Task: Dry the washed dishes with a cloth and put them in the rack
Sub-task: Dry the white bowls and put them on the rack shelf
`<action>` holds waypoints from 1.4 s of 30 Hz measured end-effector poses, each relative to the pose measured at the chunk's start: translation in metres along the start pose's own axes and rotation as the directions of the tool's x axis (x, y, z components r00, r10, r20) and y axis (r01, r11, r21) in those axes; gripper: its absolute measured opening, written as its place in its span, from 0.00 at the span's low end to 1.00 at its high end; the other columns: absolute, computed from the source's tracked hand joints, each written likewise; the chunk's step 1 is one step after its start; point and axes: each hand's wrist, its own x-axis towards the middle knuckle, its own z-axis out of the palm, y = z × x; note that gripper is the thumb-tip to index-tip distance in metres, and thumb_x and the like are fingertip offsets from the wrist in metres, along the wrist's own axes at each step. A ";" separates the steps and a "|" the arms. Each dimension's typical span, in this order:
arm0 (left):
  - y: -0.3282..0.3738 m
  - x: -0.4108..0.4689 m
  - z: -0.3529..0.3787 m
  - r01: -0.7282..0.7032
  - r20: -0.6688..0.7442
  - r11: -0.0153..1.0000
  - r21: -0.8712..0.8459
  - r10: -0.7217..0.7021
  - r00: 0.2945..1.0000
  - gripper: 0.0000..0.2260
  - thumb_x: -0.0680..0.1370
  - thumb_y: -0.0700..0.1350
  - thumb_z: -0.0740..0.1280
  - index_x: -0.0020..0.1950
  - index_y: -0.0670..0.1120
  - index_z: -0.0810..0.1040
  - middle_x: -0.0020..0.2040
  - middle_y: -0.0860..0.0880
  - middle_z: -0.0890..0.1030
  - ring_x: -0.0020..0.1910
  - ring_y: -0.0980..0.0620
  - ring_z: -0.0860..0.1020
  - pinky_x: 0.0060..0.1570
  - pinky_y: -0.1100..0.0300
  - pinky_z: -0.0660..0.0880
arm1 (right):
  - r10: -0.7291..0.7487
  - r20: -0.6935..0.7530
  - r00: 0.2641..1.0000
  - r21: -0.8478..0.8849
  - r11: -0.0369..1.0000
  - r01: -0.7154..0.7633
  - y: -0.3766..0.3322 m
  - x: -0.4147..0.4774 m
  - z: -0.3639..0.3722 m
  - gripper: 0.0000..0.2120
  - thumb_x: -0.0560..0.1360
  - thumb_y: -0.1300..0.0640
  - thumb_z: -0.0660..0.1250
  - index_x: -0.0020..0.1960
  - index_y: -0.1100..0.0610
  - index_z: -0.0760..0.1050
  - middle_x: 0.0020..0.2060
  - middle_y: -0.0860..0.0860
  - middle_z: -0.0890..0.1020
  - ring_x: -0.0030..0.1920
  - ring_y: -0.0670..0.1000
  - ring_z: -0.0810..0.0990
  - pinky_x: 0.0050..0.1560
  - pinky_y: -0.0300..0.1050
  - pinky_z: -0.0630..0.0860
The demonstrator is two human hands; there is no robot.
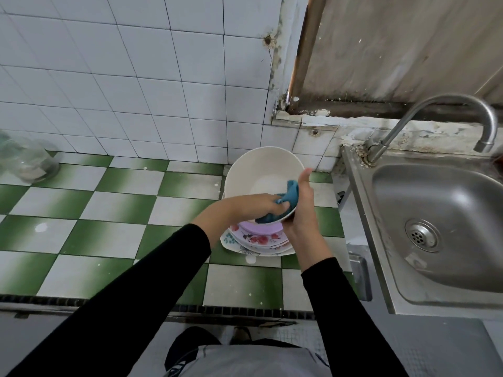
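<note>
A large white bowl (258,170) is tilted toward me above a stack of dishes. My right hand (302,210) holds its right rim, thumb up along the edge. My left hand (258,206) grips a blue cloth (288,197) and presses it inside the bowl near the lower rim. Below the bowl sits a stack of plates (258,240): a lilac one on top, flowered ones under it, on the green and white tiled counter (122,202). No rack is in view.
A steel sink (435,213) with a curved tap (441,115) lies to the right. A glass jar (27,161) stands at the far left against the white tiled wall. The counter's front edge runs along the bottom.
</note>
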 end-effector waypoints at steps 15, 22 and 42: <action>-0.036 -0.001 -0.017 0.523 -0.555 0.204 0.828 0.165 0.815 0.31 0.83 0.53 0.48 0.79 0.42 0.36 0.78 0.44 0.32 0.77 0.45 0.33 0.75 0.44 0.34 | -0.100 0.101 0.990 -0.057 0.993 0.106 -0.011 -0.004 -0.005 0.55 0.61 0.24 0.72 0.71 0.63 0.65 0.65 0.64 0.77 0.63 0.65 0.79 0.59 0.71 0.76; -0.031 0.017 -0.013 0.359 -0.604 0.573 0.737 0.318 0.731 0.34 0.82 0.53 0.51 0.77 0.40 0.32 0.78 0.40 0.33 0.76 0.41 0.32 0.73 0.48 0.31 | -0.033 0.171 0.985 0.011 0.999 0.031 0.001 -0.011 0.010 0.52 0.63 0.26 0.73 0.73 0.60 0.65 0.66 0.60 0.78 0.65 0.62 0.79 0.65 0.67 0.74; 0.006 -0.002 -0.003 0.411 -0.201 0.426 0.806 -0.457 0.867 0.22 0.82 0.53 0.52 0.74 0.46 0.64 0.75 0.43 0.65 0.72 0.45 0.66 0.70 0.49 0.62 | 0.039 0.013 0.999 -0.071 0.997 -0.038 -0.010 -0.001 -0.007 0.60 0.52 0.19 0.72 0.72 0.56 0.67 0.64 0.61 0.77 0.61 0.64 0.80 0.55 0.67 0.80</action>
